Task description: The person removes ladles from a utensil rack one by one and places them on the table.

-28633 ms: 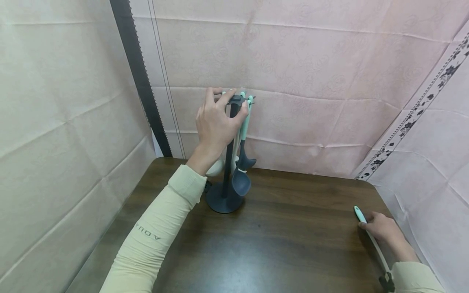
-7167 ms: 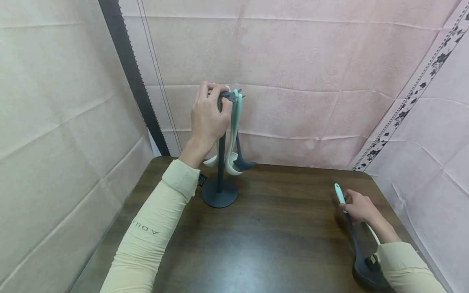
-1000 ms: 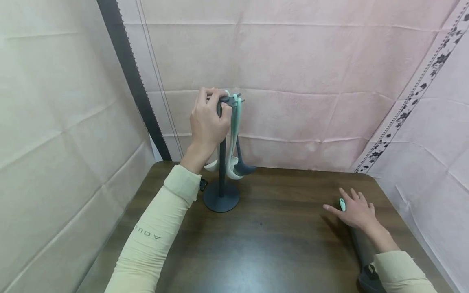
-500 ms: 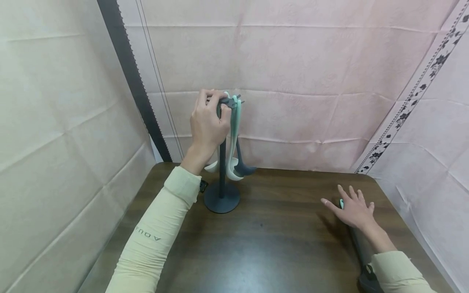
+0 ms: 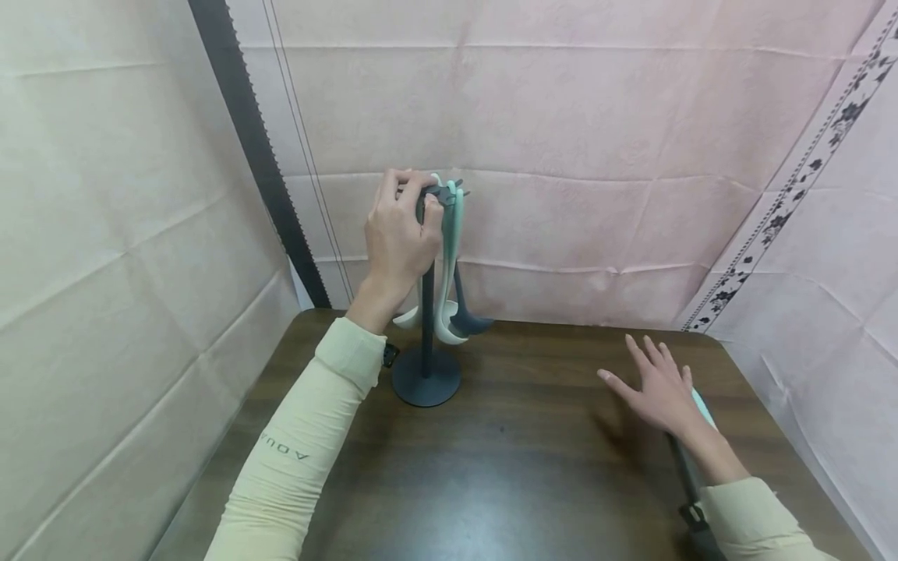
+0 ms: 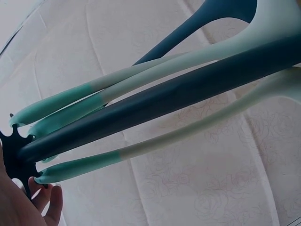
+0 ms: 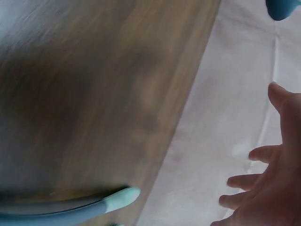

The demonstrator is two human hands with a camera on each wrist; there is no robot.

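My left hand (image 5: 400, 234) grips the top of a dark utensil stand (image 5: 426, 383), thumb and fingers around its hooked head. From the hooks hang mint-and-white utensils, among them a white ladle (image 5: 446, 327), plus a dark utensil (image 5: 470, 322) behind it. In the left wrist view the stand's pole (image 6: 155, 101) runs between the hanging handles (image 6: 80, 168). My right hand (image 5: 662, 393) is over the table's right side, fingers spread, holding nothing. Beneath its wrist lies a dark utensil (image 5: 682, 467) with a mint handle end (image 7: 123, 199); its head is mostly hidden by the sleeve.
The brown wooden table (image 5: 533, 467) has cloth sheets (image 5: 561, 195) hanging behind it and at both sides. A second mint handle (image 5: 703, 409) shows just right of my right hand.
Several seconds ago my right hand held the dark utensil by its handle; that is now let go. Over the last second this hand moved left and forward. The left hand stays on the stand.
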